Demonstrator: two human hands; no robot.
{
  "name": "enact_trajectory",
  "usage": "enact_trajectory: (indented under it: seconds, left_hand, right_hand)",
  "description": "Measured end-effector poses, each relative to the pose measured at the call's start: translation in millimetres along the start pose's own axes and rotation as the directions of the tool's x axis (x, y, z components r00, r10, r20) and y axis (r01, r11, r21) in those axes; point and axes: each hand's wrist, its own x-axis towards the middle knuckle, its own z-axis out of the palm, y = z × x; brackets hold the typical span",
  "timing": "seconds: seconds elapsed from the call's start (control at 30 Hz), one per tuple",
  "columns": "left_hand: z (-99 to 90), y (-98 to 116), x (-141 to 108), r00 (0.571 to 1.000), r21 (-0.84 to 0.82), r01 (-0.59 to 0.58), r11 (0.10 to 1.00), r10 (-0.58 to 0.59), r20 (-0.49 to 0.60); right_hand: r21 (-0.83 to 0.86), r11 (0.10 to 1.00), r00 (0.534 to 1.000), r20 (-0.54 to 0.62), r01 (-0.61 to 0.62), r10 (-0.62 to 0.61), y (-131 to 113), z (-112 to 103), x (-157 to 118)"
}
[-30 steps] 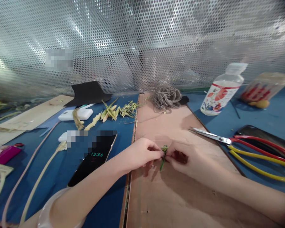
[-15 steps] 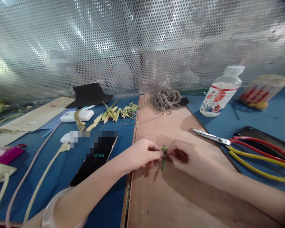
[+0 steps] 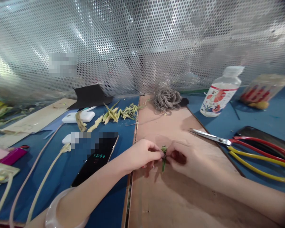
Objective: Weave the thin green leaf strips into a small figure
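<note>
A small green sprig (image 3: 163, 166), with a tufted top and a leafy lower end, is held upright over the brown board (image 3: 152, 202). My left hand (image 3: 146, 153) pinches it from the left between thumb and fingertips. From the right, my right hand (image 3: 182, 155) is closed in a pinch at the sprig's middle, its fingertips almost meeting the left ones. The part between the fingertips is mostly hidden. Behind the hands, a loose bundle of grey string (image 3: 167, 99) lies on the board's far end.
Scissors (image 3: 224, 141) with red and yellow handles lie right, partly over a dark flat object (image 3: 258, 134). A labelled bottle (image 3: 219, 95) and a jar (image 3: 263, 90) stand beyond. On the left are a phone (image 3: 97, 161), cables (image 3: 46, 177) and plant pieces (image 3: 112, 114). A perforated metal wall (image 3: 133, 47) closes the back.
My right fingertips have moved slightly left and closed against the sprig. My left hand keeps its pinch in nearly the same place.
</note>
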Motion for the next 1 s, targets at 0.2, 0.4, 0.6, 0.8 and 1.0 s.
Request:
enact_trajectory:
  seconds: [0.2, 0.4, 0.6, 0.8, 1.0]
  left_hand:
    - [1.4, 5, -2, 1.000, -0.001, 0.020, 1.000, -0.020, -0.014]
    - [1.0, -2, 0, 0.999, 0.036, -0.022, 0.999, 0.023, -0.024]
    - [0.3, -5, 0, 0.999, -0.026, -0.053, 0.998, 0.054, 0.007]
    - [0.8, -8, 0, 1.000, -0.023, -0.014, 1.000, 0.014, -0.027]
    - [1.0, -8, -1, 0.999, -0.042, -0.005, 0.999, 0.004, -0.034]
  right_hand:
    - [0.020, 1.000, 1.000, -0.021, 0.018, -0.018, 2, 3, 2]
    - [-0.004, 0.999, 0.998, -0.037, 0.055, -0.055, 6, 8, 1]
    - [-0.039, 0.994, 0.993, -0.062, 0.098, -0.100, 11, 14, 1]
    - [-0.024, 0.993, 0.989, -0.098, 0.111, -0.113, 7, 12, -1]
    - [-0.025, 0.993, 0.981, -0.155, 0.113, -0.115, 10, 15, -1]
